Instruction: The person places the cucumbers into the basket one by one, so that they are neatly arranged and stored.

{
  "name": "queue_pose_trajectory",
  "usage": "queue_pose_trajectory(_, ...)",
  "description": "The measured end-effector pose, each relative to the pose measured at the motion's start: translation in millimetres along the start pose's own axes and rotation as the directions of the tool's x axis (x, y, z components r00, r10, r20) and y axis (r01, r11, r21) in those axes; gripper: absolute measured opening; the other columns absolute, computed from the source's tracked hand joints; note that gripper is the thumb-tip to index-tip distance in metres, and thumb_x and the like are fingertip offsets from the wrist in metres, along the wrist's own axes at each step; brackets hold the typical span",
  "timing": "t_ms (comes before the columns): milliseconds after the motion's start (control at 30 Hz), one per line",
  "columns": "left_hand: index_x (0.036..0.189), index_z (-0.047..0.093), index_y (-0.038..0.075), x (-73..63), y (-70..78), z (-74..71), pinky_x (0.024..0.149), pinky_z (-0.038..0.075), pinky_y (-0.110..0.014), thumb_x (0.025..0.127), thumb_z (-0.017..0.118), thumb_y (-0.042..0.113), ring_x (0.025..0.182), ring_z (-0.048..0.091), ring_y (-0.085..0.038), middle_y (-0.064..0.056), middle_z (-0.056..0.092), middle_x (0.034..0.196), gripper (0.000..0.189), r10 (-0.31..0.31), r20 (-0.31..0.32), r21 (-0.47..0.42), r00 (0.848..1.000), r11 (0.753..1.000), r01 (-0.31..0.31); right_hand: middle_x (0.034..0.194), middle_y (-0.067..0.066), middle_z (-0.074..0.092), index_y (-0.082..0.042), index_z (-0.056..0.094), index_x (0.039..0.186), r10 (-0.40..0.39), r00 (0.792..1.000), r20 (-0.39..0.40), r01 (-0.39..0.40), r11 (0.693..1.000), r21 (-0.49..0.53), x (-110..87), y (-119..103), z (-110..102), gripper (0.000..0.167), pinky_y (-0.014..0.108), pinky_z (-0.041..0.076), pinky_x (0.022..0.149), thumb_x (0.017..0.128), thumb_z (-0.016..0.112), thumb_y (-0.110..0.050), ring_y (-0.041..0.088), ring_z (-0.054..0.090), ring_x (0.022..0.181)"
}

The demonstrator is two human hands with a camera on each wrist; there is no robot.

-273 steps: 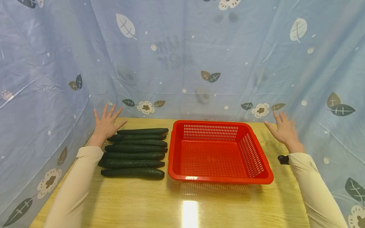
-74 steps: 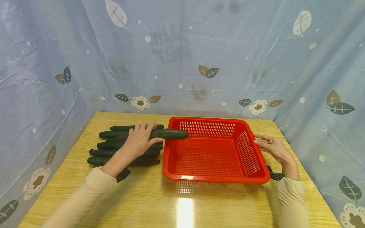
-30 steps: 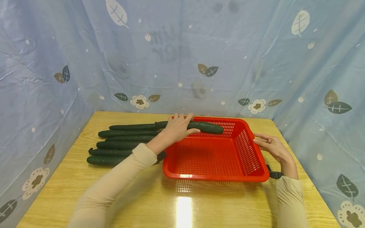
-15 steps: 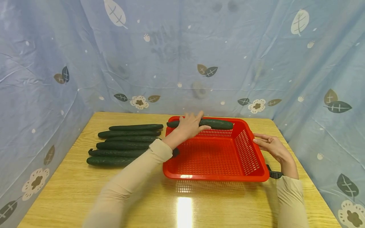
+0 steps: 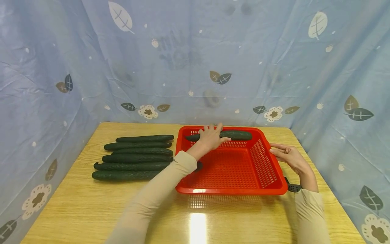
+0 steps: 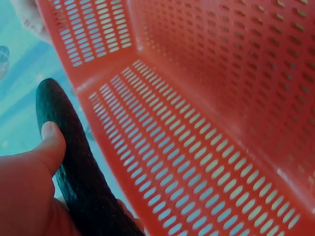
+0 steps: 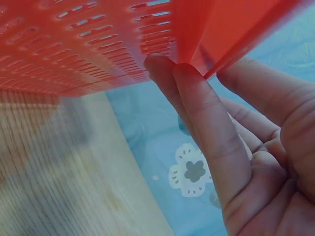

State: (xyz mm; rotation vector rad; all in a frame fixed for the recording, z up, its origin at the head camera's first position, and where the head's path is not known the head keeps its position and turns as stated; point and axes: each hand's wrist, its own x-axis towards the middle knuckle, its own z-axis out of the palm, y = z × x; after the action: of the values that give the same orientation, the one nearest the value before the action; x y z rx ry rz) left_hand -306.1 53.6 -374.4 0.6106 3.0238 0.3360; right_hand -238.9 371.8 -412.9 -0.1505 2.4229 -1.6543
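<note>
My left hand (image 5: 209,138) grips a dark green cucumber (image 5: 239,135) around its middle, over the back part of a red plastic basket (image 5: 231,193). In the left wrist view the thumb lies along the cucumber (image 6: 74,152), and the slotted basket wall (image 6: 162,147) stands beside it. At the basket's right side my right hand (image 5: 289,157) pinches the rim. The right wrist view has its fingers (image 7: 211,123) under the rim's edge, with the thumb on the other side. Several more cucumbers (image 5: 137,158) lie side by side on the table, left of the basket.
The wooden table (image 5: 91,210) carries the basket and the row of cucumbers. A blue curtain (image 5: 195,61) with leaves and flowers hangs behind and along both sides. A black strap device (image 5: 294,187) sits at the right wrist.
The left hand took a cucumber from the row and carried it right, over the basket; in the last half second it came slightly lower. The right hand, earlier open in the air, keeps pinching the rim.
</note>
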Motion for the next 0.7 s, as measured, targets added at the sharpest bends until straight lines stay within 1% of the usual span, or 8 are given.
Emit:
queue_pose_trajectory(67, 0.127, 0.029, 0.023, 3.2, 3.5, 4.7, 0.085, 0.039, -0.046, 0.086, 0.039, 0.067, 0.106, 0.043, -0.033, -0.015, 0.046, 0.125, 0.061, -0.013, -0.002, 0.001, 1.0, 1.0, 0.013, 0.096, -0.015, 0.068, 0.011, 0.028, 0.14, -0.001, 1.0, -0.004, 0.001, 1.0, -0.015, -0.4, 0, 0, 0.063, 0.013, 0.047, 0.08, 0.095, 0.053, -0.026, -0.001, 0.063, 0.093)
queue_pose_trajectory(133, 0.13, 0.028, 0.023, 6.3, 6.5, 9.6, 0.086, 0.039, -0.046, 0.086, 0.037, 0.068, 0.107, 0.043, -0.034, -0.017, 0.044, 0.128, 0.063, -0.025, -0.004, 0.013, 1.0, 1.0, 0.025, 0.096, -0.015, 0.068, 0.01, 0.029, 0.14, -0.003, 1.0, -0.005, 0.003, 1.0, -0.019, -0.4, 0, 0, 0.062, 0.013, 0.047, 0.08, 0.095, 0.053, -0.027, -0.001, 0.063, 0.093)
queue_pose_trajectory(267, 0.138, 0.024, 0.026, 11.0, 10.1, 18.8, 0.088, 0.039, -0.045, 0.085, 0.036, 0.069, 0.111, 0.044, -0.034, -0.017, 0.043, 0.132, 0.069, -0.041, -0.004, 0.067, 0.999, 0.997, 0.042, 0.097, -0.015, 0.068, 0.01, 0.028, 0.14, -0.004, 1.0, 0.001, 0.004, 1.0, -0.013, -0.6, 1, 0, 0.063, 0.014, 0.048, 0.08, 0.096, 0.053, -0.026, 0.002, 0.064, 0.093)
queue_pose_trajectory(367, 0.141, 0.022, 0.028, 14.2, 10.2, 26.3, 0.09, 0.039, -0.045, 0.085, 0.036, 0.069, 0.113, 0.043, -0.034, -0.016, 0.044, 0.131, 0.071, -0.049, -0.016, 0.108, 0.999, 0.993, 0.051, 0.097, -0.015, 0.068, 0.011, 0.028, 0.14, -0.002, 1.0, 0.001, 0.002, 1.0, -0.015, -1.0, 2, 0, 0.063, 0.015, 0.048, 0.079, 0.096, 0.053, -0.026, 0.003, 0.065, 0.092)
queue_pose_trajectory(467, 0.141, 0.022, 0.028, 16.3, 10.0, 32.9, 0.092, 0.039, -0.045, 0.085, 0.038, 0.068, 0.114, 0.043, -0.033, -0.015, 0.045, 0.129, 0.07, -0.045, -0.045, 0.121, 0.998, 0.991, 0.05, 0.097, -0.016, 0.067, 0.01, 0.029, 0.14, -0.011, 1.0, -0.005, 0.011, 1.0, -0.029, -0.9, 1, -1, 0.061, 0.014, 0.048, 0.079, 0.096, 0.053, -0.025, 0.002, 0.065, 0.092)
queue_pose_trajectory(567, 0.136, 0.026, 0.028, 17.0, 10.1, 39.6, 0.094, 0.038, -0.046, 0.085, 0.04, 0.067, 0.113, 0.042, -0.032, -0.014, 0.045, 0.124, 0.065, -0.037, -0.06, 0.138, 0.998, 0.989, 0.045, 0.097, -0.015, 0.068, 0.011, 0.031, 0.139, -0.024, 1.0, -0.005, 0.024, 0.999, -0.036, 0.0, 1, -1, 0.06, 0.014, 0.048, 0.079, 0.096, 0.053, -0.025, 0.002, 0.065, 0.092)
queue_pose_trajectory(700, 0.133, 0.028, 0.027, 17.6, 11.2, 49.5, 0.096, 0.036, -0.048, 0.086, 0.04, 0.065, 0.115, 0.04, -0.031, -0.013, 0.043, 0.124, 0.061, -0.025, -0.038, 0.156, 0.999, 0.987, 0.031, 0.096, -0.015, 0.068, 0.013, 0.03, 0.138, -0.03, 1.0, -0.002, 0.03, 0.999, -0.019, 0.4, 1, -1, 0.06, 0.015, 0.049, 0.078, 0.096, 0.053, -0.023, 0.003, 0.065, 0.091)
